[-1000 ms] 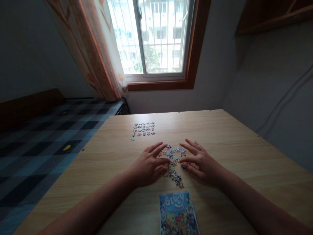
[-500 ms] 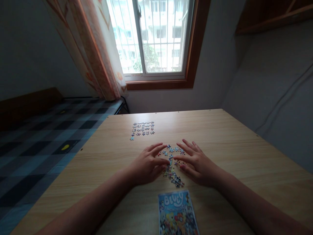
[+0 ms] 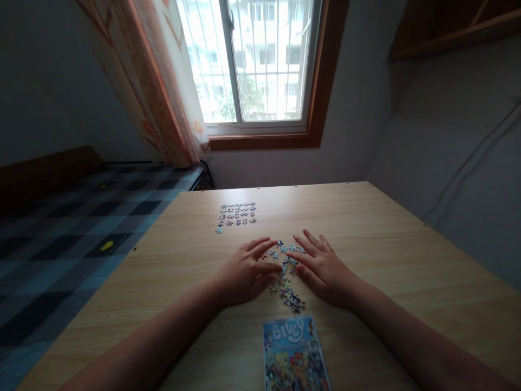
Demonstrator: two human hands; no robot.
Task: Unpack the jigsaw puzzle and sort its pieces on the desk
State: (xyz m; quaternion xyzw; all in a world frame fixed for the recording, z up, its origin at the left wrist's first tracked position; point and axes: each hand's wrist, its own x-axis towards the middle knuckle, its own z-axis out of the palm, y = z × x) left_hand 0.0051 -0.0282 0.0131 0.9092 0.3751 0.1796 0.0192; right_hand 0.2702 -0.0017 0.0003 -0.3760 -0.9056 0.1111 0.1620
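Note:
Loose jigsaw puzzle pieces (image 3: 290, 297) lie in a scattered pile on the wooden table between my hands. At the pile's left side is my left hand (image 3: 247, 271), fingers apart, its index fingertip by a light blue piece. My right hand (image 3: 323, 269) is spread over the right side of the pile and hides some pieces. I see nothing held in either hand. Farther off to the left, more puzzle pieces (image 3: 238, 215) are laid out in several rows, with a light blue piece (image 3: 218, 231) at the lower left.
A picture card or box reading "Bluey" (image 3: 296, 353) lies at the table's near side. The wooden table (image 3: 391, 244) reaches toward the window (image 3: 268, 70). On the left stands a bed with a checked cover (image 3: 81, 239), near a patterned curtain (image 3: 150, 81).
My right hand has shifted slightly left and forward over the pile, covering different pieces. My left hand stays nearly still. The rows of pieces look the same.

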